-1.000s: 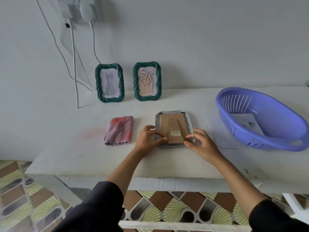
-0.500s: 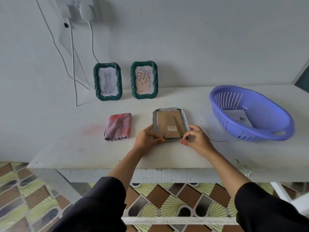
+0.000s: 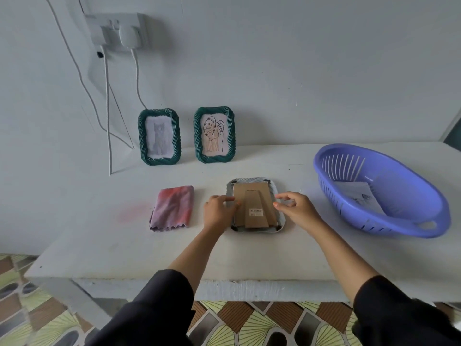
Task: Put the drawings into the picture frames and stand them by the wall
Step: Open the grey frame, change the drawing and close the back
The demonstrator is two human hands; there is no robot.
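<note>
A pale picture frame (image 3: 254,203) lies face down in the middle of the white table (image 3: 249,255), its brown cardboard back and folded stand facing up. My left hand (image 3: 217,211) is at the frame's left edge, fingers curled, fingertips pinching at the backing's rim. My right hand (image 3: 296,211) is at the right edge, thumb and forefinger pinching at the rim there. Two green frames stand against the wall: one with a cat drawing (image 3: 159,137), one with a leaf drawing (image 3: 214,134). More drawing sheets (image 3: 359,198) lie in the purple basket (image 3: 374,149).
A folded pink cloth (image 3: 172,208) lies left of the face-down frame. A wall socket (image 3: 117,28) with white cables (image 3: 107,108) hangs down to the table's back left. The table's front edge runs just beyond my forearms, with patterned floor tiles below.
Both hands have slid from the frame's near corners up to the middle of its side edges. The frame itself has stayed flat on the table.
</note>
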